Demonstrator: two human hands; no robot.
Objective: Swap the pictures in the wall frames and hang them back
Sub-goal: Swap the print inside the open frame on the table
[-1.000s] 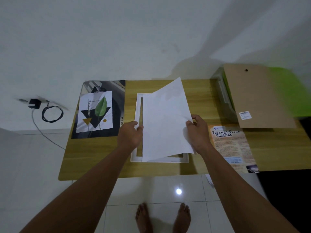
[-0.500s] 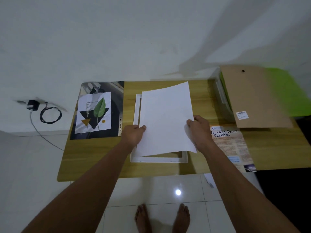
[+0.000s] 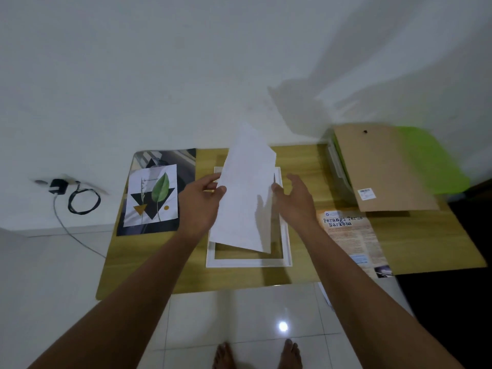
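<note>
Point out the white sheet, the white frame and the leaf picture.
white sheet [image 3: 242,203]: head view, middle of its blank face.
white frame [image 3: 249,263]: head view, its near rail.
leaf picture [image 3: 151,195]: head view, middle of the print.

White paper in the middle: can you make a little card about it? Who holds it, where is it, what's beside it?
Paper: white sheet, tilted up over the white frame
Held by: left hand, pinching its left edge
Other hand: right hand, open beside the right edge; touch unclear
Left of frame: leaf print, flat on the wooden table
Right of frame: Perangi Terus Narkoba poster, brown backing board
</note>
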